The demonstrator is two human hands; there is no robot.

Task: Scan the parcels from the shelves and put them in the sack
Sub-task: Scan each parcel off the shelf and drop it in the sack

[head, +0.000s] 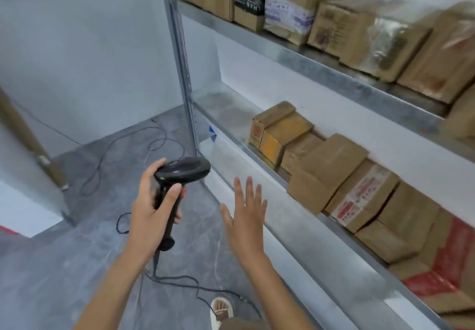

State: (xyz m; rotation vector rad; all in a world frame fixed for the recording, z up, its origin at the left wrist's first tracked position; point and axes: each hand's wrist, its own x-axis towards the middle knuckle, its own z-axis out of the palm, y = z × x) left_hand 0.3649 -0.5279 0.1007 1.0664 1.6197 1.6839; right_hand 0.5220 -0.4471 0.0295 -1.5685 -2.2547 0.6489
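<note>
While the left hand (150,202) grips the scanner (180,175) by its handle, the right hand (244,216) is flat, fingers spread, holding nothing, just short of the lower shelf (280,201) edge. Parcels (326,172) sit on that shelf at approx 2 o'clock of the right hand, more on the upper shelf (321,59) at 1 o'clock. Sack not in view. Risks: scanner cable (180,280) trails on floor near the foot (221,309), trip/snag hazard; parcels packed tight and tilted, pulling one w/ one hand could tip its neighbours.

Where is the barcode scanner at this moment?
In the head view, the barcode scanner sits left of centre, gripped by the left hand, just left of the open right hand and before the lower shelf.
</note>
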